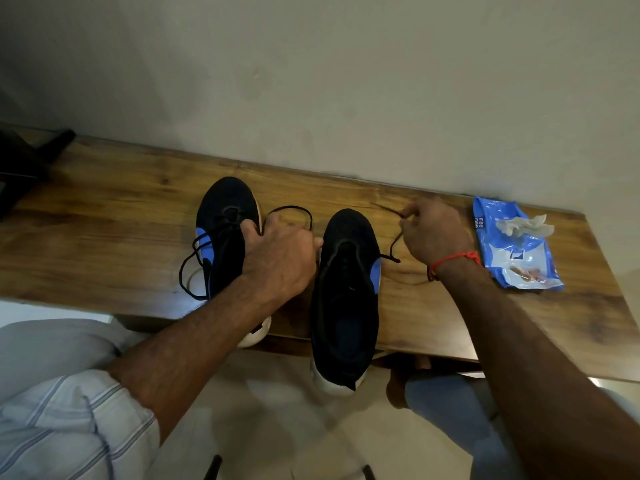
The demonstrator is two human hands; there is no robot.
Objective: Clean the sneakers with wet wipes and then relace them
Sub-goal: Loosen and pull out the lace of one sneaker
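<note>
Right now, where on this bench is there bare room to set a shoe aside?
Bare wood lies left of the left sneaker, up to the dark object. Crowded: the gap between the right sneaker and the wipes pack, holding the right hand and lace.

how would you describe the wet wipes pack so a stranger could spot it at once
On the wooden bench against the wall, look to the right end, past both black sneakers. The wet wipes pack lies flat there: the only blue plastic packet, with a crumpled white wipe on top.

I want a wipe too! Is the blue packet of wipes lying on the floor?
No, the blue plastic wipes packet lies on the brown wooden table, right of the black sneakers.
</note>
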